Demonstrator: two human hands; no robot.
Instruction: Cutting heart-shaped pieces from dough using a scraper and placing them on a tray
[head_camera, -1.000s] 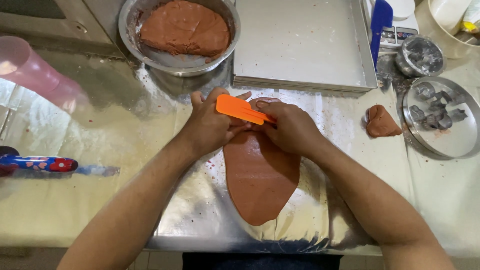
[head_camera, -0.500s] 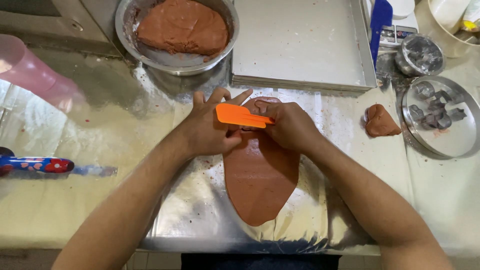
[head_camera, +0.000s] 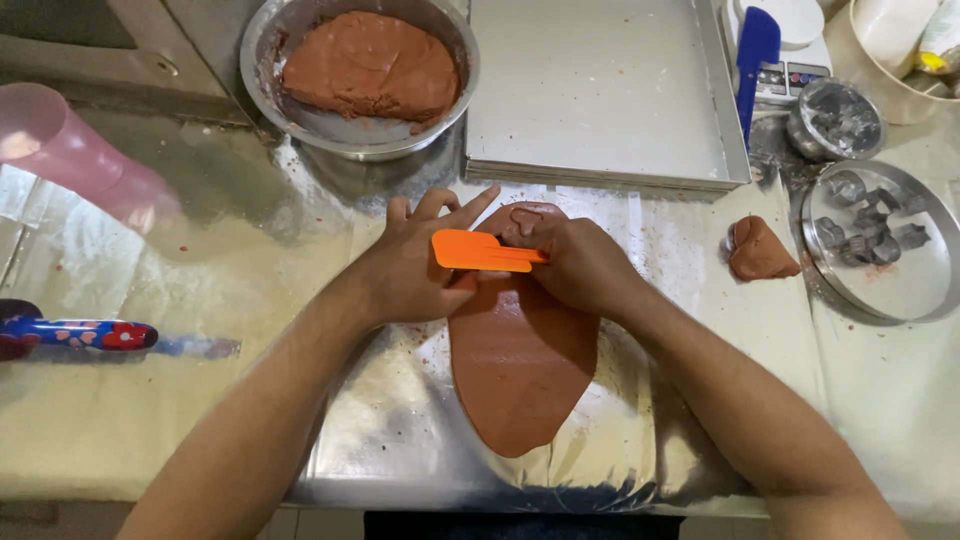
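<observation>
A flat sheet of reddish-brown rolled dough (head_camera: 520, 370) lies on a plastic-covered steel counter (head_camera: 400, 450). My right hand (head_camera: 580, 265) grips an orange plastic scraper (head_camera: 475, 250) over the dough's far end, where a cut shape shows in the dough. My left hand (head_camera: 415, 265) rests on the dough's left edge beside the scraper, fingers spread.
A steel bowl of dough (head_camera: 365, 70) and a flat steel tray (head_camera: 600, 90) stand at the back. A small dough lump (head_camera: 760, 250) lies right, next to a round tin of metal cutters (head_camera: 880, 245). A pink cup (head_camera: 70, 150) and a patterned-handled tool (head_camera: 80, 335) lie left.
Both hands and the scraper have stayed over the dough's far end, shifting only slightly; my left fingers have spread a bit more.
</observation>
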